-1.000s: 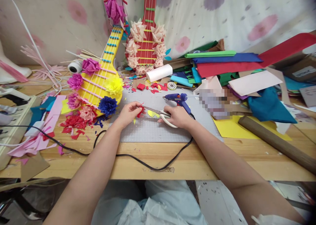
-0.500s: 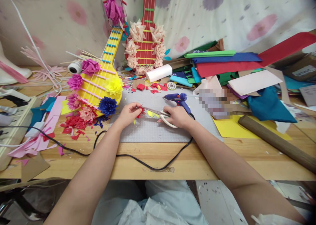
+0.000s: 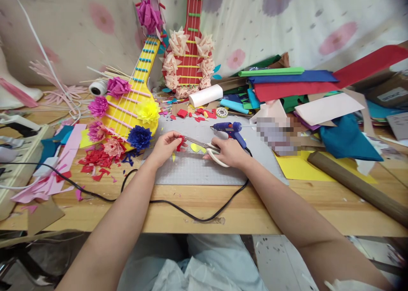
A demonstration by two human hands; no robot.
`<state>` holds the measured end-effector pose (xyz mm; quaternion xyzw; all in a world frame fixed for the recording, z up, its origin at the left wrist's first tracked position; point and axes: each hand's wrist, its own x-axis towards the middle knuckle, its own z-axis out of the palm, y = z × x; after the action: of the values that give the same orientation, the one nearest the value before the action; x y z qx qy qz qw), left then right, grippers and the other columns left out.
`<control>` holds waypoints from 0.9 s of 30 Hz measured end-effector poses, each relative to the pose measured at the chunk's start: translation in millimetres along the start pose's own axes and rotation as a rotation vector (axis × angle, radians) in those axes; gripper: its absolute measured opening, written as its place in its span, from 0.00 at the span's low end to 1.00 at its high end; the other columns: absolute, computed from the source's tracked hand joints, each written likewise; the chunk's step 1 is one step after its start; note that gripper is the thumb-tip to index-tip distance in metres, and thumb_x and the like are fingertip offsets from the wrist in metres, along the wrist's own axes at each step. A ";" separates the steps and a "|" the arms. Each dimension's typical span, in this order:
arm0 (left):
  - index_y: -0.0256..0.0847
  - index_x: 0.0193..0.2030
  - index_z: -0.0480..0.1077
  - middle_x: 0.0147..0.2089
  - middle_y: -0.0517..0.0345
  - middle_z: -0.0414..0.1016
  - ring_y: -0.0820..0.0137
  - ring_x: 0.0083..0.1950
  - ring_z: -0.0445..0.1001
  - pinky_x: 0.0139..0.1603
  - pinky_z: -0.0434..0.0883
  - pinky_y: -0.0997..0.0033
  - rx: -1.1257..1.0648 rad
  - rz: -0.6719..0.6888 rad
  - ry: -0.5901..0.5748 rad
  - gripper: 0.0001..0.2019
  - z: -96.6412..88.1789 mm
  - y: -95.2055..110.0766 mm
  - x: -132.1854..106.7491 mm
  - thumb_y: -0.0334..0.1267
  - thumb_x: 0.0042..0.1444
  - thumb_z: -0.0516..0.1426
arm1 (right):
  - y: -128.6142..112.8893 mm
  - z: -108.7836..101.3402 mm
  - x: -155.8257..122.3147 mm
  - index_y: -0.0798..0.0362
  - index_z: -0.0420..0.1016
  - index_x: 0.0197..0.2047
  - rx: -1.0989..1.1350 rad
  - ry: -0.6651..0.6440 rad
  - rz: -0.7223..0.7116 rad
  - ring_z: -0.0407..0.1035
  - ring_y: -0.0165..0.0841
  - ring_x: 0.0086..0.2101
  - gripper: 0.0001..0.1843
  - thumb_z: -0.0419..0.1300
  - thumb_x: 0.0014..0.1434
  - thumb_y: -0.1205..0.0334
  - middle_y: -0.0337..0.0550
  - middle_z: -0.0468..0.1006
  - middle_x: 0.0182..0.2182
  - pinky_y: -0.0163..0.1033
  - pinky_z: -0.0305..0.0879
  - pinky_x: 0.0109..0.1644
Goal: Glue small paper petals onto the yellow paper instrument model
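Observation:
Between the thumb and fingers of my left hand (image 3: 166, 148) is a small piece of red paper (image 3: 181, 144). My right hand (image 3: 228, 150) is closed round the white handles of a pair of scissors (image 3: 198, 143), whose blades point left and reach the red paper. Both hands are over a grey cutting mat (image 3: 200, 172), with a yellow paper scrap (image 3: 195, 147) lying beneath the blades. Just behind my right hand lies a blue glue gun (image 3: 230, 128).
At the left leans a yellow paper guitar (image 3: 127, 108) with paper flowers; behind it stands a red one (image 3: 190, 61). Red scraps (image 3: 95, 159) lie nearby. A black cable (image 3: 191, 216) loops along the table front. Coloured paper (image 3: 293, 87) and a brown roll (image 3: 353, 184) are at right.
The red paper has turned slightly in my left fingers and shows more of itself by the scissor tips. The hands have otherwise hardly moved; the view has shifted a little.

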<state>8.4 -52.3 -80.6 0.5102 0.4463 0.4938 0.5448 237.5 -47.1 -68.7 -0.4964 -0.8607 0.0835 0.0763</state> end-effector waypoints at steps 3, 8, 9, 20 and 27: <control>0.38 0.30 0.65 0.26 0.63 0.69 0.71 0.31 0.75 0.31 0.74 0.70 0.010 0.000 -0.010 0.12 -0.1 -0.5 0.0 0.42 0.42 0.61 | 1.1 1.2 0.2 0.53 0.67 0.34 0.000 0.003 -0.012 0.66 0.33 0.27 0.27 0.50 0.52 0.35 0.43 0.73 0.25 0.35 0.45 0.28; 0.38 0.30 0.65 0.26 0.63 0.69 0.71 0.32 0.75 0.31 0.74 0.70 0.038 -0.007 -0.031 0.13 0.5 -1.2 -0.1 0.43 0.42 0.61 | 4.0 3.8 0.7 0.52 0.67 0.33 -0.005 0.013 -0.029 0.65 0.33 0.27 0.26 0.49 0.53 0.35 0.43 0.73 0.24 0.35 0.45 0.28; 0.38 0.30 0.65 0.26 0.63 0.69 0.71 0.32 0.75 0.31 0.74 0.70 0.043 -0.008 -0.033 0.13 0.7 -1.2 -0.1 0.43 0.42 0.61 | 4.4 4.1 0.8 0.52 0.67 0.33 -0.005 0.014 -0.031 0.65 0.33 0.27 0.26 0.49 0.53 0.35 0.43 0.73 0.25 0.35 0.45 0.28; 0.37 0.30 0.65 0.27 0.63 0.68 0.71 0.32 0.75 0.31 0.75 0.70 0.040 -0.017 -0.040 0.13 0.7 -1.8 -0.2 0.43 0.41 0.61 | 5.0 4.2 1.1 0.52 0.67 0.32 0.007 0.014 -0.038 0.65 0.32 0.26 0.26 0.50 0.52 0.35 0.42 0.73 0.24 0.35 0.45 0.28; 0.37 0.30 0.65 0.27 0.63 0.68 0.71 0.32 0.75 0.30 0.75 0.71 0.034 -0.024 -0.043 0.14 0.7 -1.9 0.3 0.43 0.41 0.61 | 6.2 4.6 2.7 0.53 0.66 0.29 -0.016 0.021 -0.037 0.64 0.32 0.25 0.27 0.49 0.52 0.34 0.42 0.73 0.23 0.35 0.44 0.27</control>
<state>9.3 -52.1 -82.4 0.5245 0.4486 0.4687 0.5514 240.5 -42.1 -74.5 -0.4820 -0.8694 0.0702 0.0829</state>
